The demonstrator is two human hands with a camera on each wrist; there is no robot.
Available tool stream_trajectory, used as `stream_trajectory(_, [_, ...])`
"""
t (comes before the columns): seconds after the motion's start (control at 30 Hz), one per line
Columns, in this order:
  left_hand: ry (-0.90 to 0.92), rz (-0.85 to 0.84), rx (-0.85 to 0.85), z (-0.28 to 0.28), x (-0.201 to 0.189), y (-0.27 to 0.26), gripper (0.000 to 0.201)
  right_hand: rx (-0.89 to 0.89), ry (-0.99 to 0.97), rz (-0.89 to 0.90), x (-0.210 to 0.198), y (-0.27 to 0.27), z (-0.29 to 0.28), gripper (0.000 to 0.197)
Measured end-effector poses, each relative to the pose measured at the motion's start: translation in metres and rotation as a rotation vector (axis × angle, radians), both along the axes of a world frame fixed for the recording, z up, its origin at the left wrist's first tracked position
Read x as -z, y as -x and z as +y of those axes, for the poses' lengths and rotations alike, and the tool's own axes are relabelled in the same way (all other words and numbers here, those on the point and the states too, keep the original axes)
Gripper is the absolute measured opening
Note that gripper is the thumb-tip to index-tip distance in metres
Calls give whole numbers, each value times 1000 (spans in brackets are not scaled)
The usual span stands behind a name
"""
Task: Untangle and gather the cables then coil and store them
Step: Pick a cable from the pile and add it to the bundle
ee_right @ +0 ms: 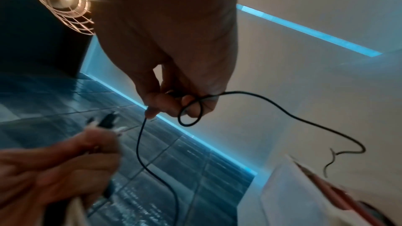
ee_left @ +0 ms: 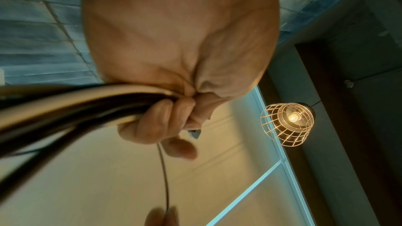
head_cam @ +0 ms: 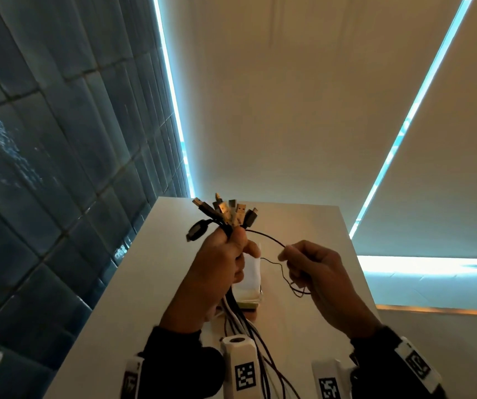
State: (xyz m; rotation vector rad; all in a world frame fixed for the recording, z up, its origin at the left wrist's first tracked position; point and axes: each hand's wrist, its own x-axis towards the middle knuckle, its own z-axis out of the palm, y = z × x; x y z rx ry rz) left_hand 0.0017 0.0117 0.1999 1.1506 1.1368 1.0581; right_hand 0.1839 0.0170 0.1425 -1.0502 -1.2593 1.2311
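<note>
My left hand is raised over the white table and grips a bundle of black and white cables, their several plugs fanning out above the fist. The cable lengths hang down past my wrist; in the left wrist view the bundle runs through my curled fingers. My right hand, just to the right, pinches a thin black cable that arcs over from the bundle. In the right wrist view this thin cable loops round my fingertips and its tail trails off right.
A white holder with a greenish base stands on the table behind my left hand. A dark blue tiled wall borders the table on the left. Cream roller blinds hang behind it. A wire-cage lamp hangs overhead.
</note>
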Motion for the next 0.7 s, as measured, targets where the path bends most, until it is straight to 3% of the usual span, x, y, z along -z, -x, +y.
stream_trajectory(0.27, [-32,-173,103,-3,0,-8,32,-270,-48,-3,-5,19,-9,27])
stream_trajectory(0.43, [-39,-220,38,-1,-1,3,35,-381,87,-119,20,2,-2,30])
stream_trajectory(0.57, [-51,-299,-45,1,-6,22,34,-280,231,-144,57,-30,-6,31])
stream_trajectory(0.7, [-70,-351,-92,4,-6,39,35,-28,358,-368,92,-76,-22,38])
